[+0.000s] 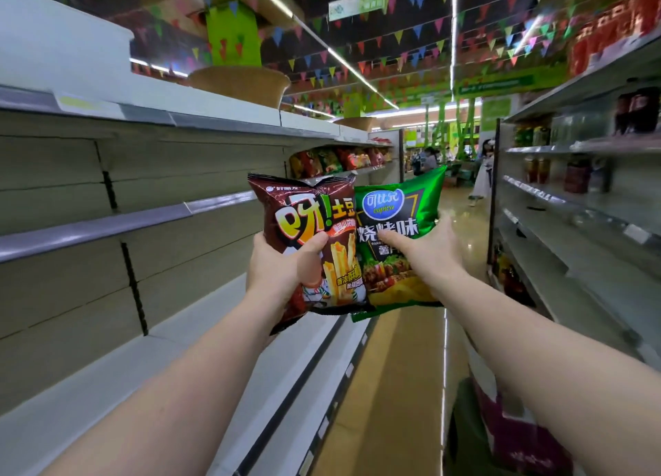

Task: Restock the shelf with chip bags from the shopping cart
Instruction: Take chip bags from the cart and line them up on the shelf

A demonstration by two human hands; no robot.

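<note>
While both arms reach forward down the aisle, left hand [282, 268] grips a brown bag [307, 232] and right hand [429, 250] grips a green bag [400, 211]. Bags upright, edges overlapping, held in the air beside the bare shelf [93, 225] at left. More bags [336, 161] shelved farther along.

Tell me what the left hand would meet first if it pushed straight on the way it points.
Probably the stocked chip bags far down the shelf; before that the left hand, holding the brown bag, seems unobstructed. Depth is unclear.
</note>
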